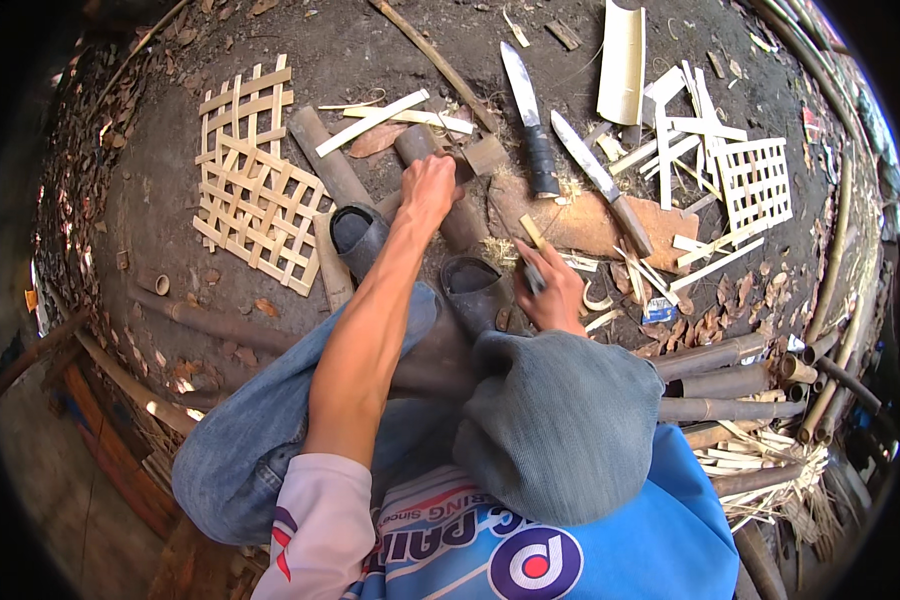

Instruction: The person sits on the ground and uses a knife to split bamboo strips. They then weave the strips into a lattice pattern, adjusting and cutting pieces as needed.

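My left hand [430,190] is closed above a thick brown bamboo pole [460,228]. Its fingertips are turned away, so what they grip is hidden; a squarish flat brown piece [486,156] sits just beyond them. My right hand [552,290] is closed around what looks like a small knife [533,276], partly covered by the fingers. A short pale bamboo strip [532,232] shows right beside that hand. Shavings lie near the pole, between my two dark shoes [358,236].
Two large knives, one black-handled [540,160] and one wooden-handled [630,225], lie on a brown slab [560,220]. Woven bamboo lattices rest at left [260,195] and right [755,185]. Loose strips [705,130] and a split bamboo half [622,65] lie farther off. Bamboo poles [730,385] are stacked at right.
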Available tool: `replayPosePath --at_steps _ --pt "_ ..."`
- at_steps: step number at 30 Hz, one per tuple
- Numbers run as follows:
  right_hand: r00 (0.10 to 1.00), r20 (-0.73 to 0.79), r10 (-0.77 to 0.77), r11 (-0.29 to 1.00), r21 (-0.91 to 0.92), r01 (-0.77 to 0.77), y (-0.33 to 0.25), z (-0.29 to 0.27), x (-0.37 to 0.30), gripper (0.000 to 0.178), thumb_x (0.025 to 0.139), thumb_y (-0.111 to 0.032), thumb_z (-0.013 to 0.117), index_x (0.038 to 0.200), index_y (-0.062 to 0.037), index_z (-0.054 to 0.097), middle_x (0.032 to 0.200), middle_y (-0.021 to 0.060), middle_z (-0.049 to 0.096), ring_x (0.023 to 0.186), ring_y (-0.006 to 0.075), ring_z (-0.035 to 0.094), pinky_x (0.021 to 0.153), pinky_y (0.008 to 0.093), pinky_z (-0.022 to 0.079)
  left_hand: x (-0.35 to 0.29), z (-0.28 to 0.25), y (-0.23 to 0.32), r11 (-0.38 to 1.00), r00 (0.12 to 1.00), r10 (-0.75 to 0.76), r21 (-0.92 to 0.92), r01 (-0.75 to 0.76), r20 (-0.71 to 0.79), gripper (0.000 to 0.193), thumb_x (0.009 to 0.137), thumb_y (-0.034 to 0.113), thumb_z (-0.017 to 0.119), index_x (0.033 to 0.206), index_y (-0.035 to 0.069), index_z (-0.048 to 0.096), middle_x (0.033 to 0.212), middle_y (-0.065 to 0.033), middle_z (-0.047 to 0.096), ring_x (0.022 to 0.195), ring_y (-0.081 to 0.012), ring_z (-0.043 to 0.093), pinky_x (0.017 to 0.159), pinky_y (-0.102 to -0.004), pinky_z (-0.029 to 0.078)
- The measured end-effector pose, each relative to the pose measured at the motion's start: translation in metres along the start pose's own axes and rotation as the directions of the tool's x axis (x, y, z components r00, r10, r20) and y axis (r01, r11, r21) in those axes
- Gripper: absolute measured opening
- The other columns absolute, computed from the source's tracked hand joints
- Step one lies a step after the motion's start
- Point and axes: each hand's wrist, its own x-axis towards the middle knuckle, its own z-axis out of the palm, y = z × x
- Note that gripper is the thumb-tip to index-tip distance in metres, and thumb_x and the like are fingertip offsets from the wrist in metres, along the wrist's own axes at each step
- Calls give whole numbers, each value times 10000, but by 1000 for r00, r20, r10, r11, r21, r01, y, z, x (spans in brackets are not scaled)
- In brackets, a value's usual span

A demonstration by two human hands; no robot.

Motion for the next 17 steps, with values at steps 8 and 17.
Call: replayPosePath --at_steps 8,17 --pt "994 69 89 996 -4 -89 3 -38 -42 403 788 -128 751 1188 -167 727 859 79 596 708 270 658 636 384 534 -2 -7 -10 999 1000 -10 46 10 12 339 759 216 858 949 -33 727 980 -252 721 958 -416 716 812 -491 590" --pt "959 226 168 985 -61 -158 5 -27 -10 483 793 -217 776 1269 -188 702 1015 68 674 850 253 714 757 388 582 3 -4 -15 1000 996 9 27 -11 86 367 751 276 861 974 22 718 1009 -251 719 997 -470 685 860 -543 547"
